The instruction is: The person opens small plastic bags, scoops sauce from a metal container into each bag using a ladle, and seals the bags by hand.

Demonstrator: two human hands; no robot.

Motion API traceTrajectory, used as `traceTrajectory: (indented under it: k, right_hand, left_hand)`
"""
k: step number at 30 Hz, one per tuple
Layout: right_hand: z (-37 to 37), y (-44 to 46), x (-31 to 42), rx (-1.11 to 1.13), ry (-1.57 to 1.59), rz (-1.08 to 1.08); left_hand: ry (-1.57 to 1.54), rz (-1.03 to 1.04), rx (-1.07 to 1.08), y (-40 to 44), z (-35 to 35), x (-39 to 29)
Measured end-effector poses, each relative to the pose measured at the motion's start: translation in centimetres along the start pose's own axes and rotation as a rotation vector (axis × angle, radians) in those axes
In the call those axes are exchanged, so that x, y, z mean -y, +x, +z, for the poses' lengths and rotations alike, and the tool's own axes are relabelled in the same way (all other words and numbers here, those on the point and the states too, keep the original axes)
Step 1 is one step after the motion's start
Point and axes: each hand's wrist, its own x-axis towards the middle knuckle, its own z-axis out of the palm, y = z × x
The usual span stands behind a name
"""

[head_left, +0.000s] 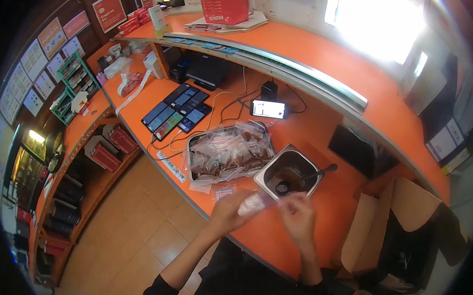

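Currently, my left grip (230, 213) grasps a small clear plastic bag (252, 204), its thumb and fingers closed on one side. My right grip (289, 200) is positioned at the opposite edge of the bag, fingers bent inward; blur obscures the fingertips, so I cannot tell whether they pinch the film. The bag is located above the front edge of the orange counter (336, 201), between both grips, near the square metal container (260, 178). This container holds a dark content and a utensil (324, 170), whose dark handle projects over the right side of the rim. Directly left of the container is a metal tray (272, 146), heaped with clear bags of brown content (226, 153). Behind these units, a phone (268, 109) with a lit screen is propped upright. A cardboard box (374, 223), flaps raised, is located to the right of my right grip.
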Motion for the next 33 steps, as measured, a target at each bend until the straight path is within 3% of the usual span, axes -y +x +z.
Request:
traceTrajectory:
  k: [1,2,3,4,5,6,7,9,10,12,13,17,19,20,22,29,33]
  right_hand:
    - [-0.7,0.8,0.8,-0.162,0.031,0.140]
    - [-1.4,1.6,0.1,-0.311,-0.009,0.203]
    - [-2.4,2.3,-1.4,-0.460,-0.049,0.264]
    - [-3.1,3.0,-4.9,-0.468,-0.052,0.268]
    - [-3.5,3.9,-10.1,-0.608,-0.130,0.243]
    - [-3.8,4.7,-13.7,-0.748,-0.207,0.213]
    - [-4.1,5.5,-15.2,-0.756,-0.207,0.213]
    - [-4.5,7.2,-16.7,-0.527,-0.020,0.211]
    - [-4.5,7.4,-16.4,-0.532,-0.018,0.213]
    - [-3.8,7.6,-15.4,-0.390,0.128,0.191]
    - [-3.4,7.3,-12.6,-0.402,-0.083,0.128]
    - [-2.9,5.3,-7.2,-0.229,0.007,0.235]
    - [-3.4,3.9,-7.1,-0.105,-0.040,0.064]
    - [-3.7,3.4,-6.6,-0.109,-0.040,0.067]
    - [-4.2,2.6,-5.4,-0.226,-0.037,-0.144]
    - [-5.3,-0.7,-7.4,-0.164,-0.146,-0.186]
    - [-4.4,-2.7,-8.3,-0.283,-0.039,-0.117]
  left_hand:
    - [0.113,0.108,-0.151,1.1,-0.4,0.1]
    - [0.109,0.113,-0.144,2.4,-0.7,-0.1]
    - [0.036,-0.049,-0.221,3.7,-1.0,-0.6]
    - [-0.037,-0.213,-0.295,4.9,-1.2,-0.9]
    - [-0.040,-0.210,-0.289,6.3,-0.9,-0.9]
    - [-0.093,-0.171,-0.420,7.9,-0.2,-0.8]
    - [-0.145,-0.130,-0.551,9.3,0.6,-0.6]
    - [-0.028,-0.055,-0.545,11.7,2.9,1.3]
    - [0.092,0.014,-0.539,12.5,3.9,1.7]
    - [0.147,-0.033,-0.464,13.1,5.9,2.0]
    - [0.222,-0.047,-0.455,13.2,6.8,2.0]
    - [0.231,-0.067,-0.436,13.6,8.9,2.8]
    - [0.158,-0.003,-0.435,13.8,8.5,2.9]
    - [0.157,0.000,-0.430,13.9,8.4,2.8]
    - [0.058,0.051,-0.391,14.1,7.8,1.9]
    - [-0.034,0.084,-0.315,14.2,7.6,-2.5]
    - [-0.042,0.133,-0.275,13.4,8.1,-3.8]
